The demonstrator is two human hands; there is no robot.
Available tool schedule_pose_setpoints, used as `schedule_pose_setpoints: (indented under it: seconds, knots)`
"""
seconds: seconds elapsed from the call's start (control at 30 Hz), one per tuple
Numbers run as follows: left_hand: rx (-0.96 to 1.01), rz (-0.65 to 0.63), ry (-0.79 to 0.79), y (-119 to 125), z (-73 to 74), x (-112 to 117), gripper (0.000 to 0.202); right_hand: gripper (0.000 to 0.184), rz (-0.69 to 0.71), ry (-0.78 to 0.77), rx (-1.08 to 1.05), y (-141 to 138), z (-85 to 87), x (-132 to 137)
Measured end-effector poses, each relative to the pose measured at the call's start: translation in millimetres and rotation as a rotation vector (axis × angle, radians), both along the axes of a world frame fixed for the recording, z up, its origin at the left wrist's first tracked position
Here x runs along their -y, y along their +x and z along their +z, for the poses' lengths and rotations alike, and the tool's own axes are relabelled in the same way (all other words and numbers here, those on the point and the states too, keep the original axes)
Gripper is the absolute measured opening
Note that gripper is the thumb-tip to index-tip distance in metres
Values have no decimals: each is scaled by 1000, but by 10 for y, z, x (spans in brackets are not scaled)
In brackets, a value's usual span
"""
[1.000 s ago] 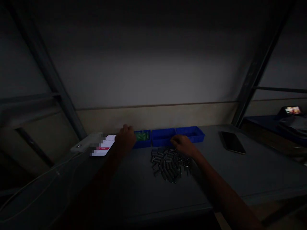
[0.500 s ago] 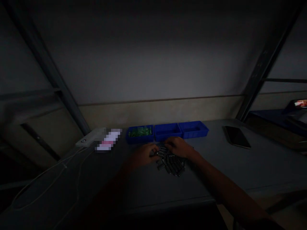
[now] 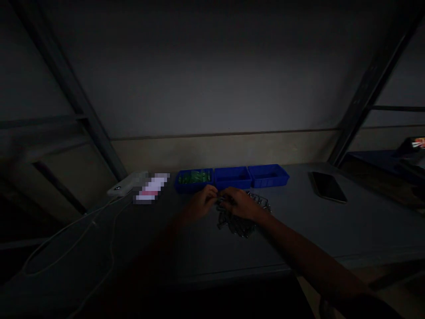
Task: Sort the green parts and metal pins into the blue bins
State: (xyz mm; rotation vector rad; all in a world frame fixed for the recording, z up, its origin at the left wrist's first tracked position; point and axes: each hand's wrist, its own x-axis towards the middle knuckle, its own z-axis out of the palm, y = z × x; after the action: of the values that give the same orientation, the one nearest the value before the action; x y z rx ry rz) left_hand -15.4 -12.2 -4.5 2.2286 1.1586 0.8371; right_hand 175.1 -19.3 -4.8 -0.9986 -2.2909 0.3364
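Observation:
A loose pile of small shiny metal pieces [image 3: 241, 227] lies on the grey table; the dim light hides their exact kind. My left hand [image 3: 203, 201] is at the pile's left edge, thumb and fingers drawn together. Over the top of the pile, my right hand [image 3: 241, 204] is curled with its fingertips close to those of the left. A faint glint shows between the two hands, but what they grip is too dark and small to name. Just behind are a blue bin holding green items [image 3: 194, 177], a middle blue bin [image 3: 232, 182] and a right blue bin [image 3: 268, 180].
A dark tablet or phone [image 3: 328, 187] lies to the right on the table [image 3: 308, 226]. On the left are a white device [image 3: 128, 185] with cables [image 3: 111, 243] and a blurred-out bright patch [image 3: 152, 189]. Metal posts and a wall stand behind.
My fingertips have come together above the pile, both hands closing inward. More pieces now show to the right of my right hand. The view has shifted slightly.

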Motion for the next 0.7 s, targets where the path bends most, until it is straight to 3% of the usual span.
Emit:
schedule_pose_setpoints:
  seconds: [0.2, 0.47, 0.7]
  knots:
    - [59, 61, 53, 86, 2, 43, 17, 11, -5, 72, -80, -16, 10, 11]
    - [159, 27, 6, 150, 20, 86, 16, 29, -70, 45, -49, -34, 42, 25]
    - [133, 131, 89, 141, 28, 88, 20, 16, -87, 22, -155, -50, 46, 61]
